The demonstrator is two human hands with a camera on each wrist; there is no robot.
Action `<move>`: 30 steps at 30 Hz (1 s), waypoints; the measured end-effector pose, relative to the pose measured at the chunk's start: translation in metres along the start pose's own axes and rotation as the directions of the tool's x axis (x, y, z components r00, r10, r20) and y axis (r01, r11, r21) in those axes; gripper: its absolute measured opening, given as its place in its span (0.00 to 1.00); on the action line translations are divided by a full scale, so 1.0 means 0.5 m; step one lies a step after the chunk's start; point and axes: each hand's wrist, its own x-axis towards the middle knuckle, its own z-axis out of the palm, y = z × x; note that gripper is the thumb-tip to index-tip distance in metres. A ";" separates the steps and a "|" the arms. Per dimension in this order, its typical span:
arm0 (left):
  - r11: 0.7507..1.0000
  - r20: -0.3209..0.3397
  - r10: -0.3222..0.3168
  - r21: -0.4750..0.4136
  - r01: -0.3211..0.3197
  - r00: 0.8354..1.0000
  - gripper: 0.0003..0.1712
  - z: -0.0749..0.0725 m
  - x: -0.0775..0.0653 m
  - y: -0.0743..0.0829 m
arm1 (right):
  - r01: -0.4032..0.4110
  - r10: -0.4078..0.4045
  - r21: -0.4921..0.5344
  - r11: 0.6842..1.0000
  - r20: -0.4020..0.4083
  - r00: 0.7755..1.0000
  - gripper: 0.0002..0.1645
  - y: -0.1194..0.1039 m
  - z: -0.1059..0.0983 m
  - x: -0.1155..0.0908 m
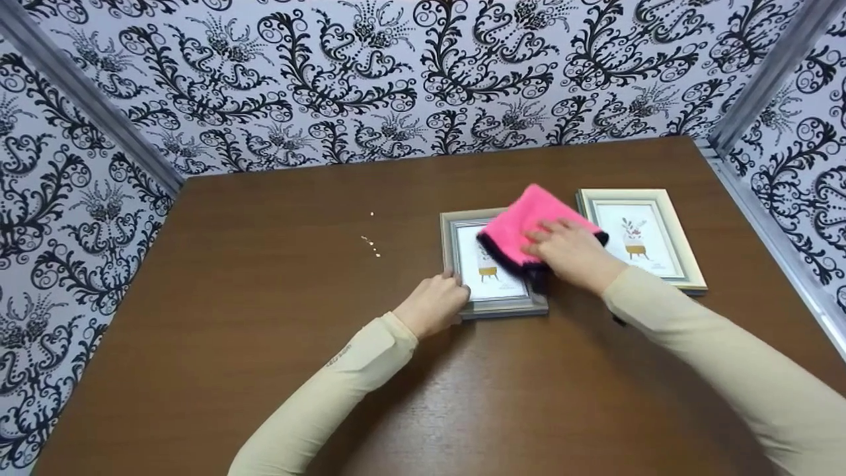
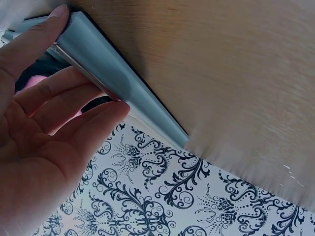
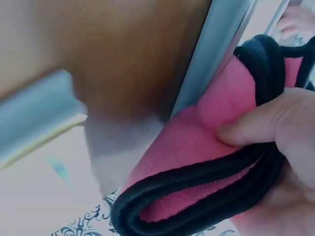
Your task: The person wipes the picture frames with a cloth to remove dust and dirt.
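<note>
My left hand [image 1: 433, 303] grips the near left corner of a picture frame [image 1: 505, 306] lying face up on the table. In the left wrist view the thumb [image 2: 42, 37] lies on the frame's side [image 2: 123, 83], with the other fingers over its front. A folded pink cloth [image 1: 522, 218] with black edging covers the upper right part of this frame. On top of it my right hand [image 1: 572, 251] holds the cloth against the picture. The right wrist view shows the thumb [image 3: 261, 123] pressed into the cloth's fold [image 3: 172, 147].
A second picture frame [image 1: 691, 264] with a similar plant print lies to the right, close to the cloth. Several small pale specks [image 1: 371, 246] dot the brown table [image 1: 264, 277] left of the frames. Patterned panels [image 1: 357, 79] stand behind and at both sides.
</note>
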 end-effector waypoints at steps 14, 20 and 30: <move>1.000 0.022 -0.012 -0.020 0.013 1.000 0.13 -0.002 0.003 -0.001 | -0.142 0.140 0.043 0.989 0.053 0.989 0.31 0.044 0.004 0.070; 1.000 -0.036 0.010 -0.003 -0.010 0.999 0.14 -0.001 -0.001 -0.009 | 0.031 -0.033 0.113 0.993 0.015 0.999 0.37 0.012 -0.006 -0.002; 1.000 -0.086 0.017 0.018 -0.015 0.996 0.16 0.006 -0.004 -0.006 | 0.260 -0.280 0.252 0.932 0.047 0.959 0.28 -0.039 -0.036 -0.087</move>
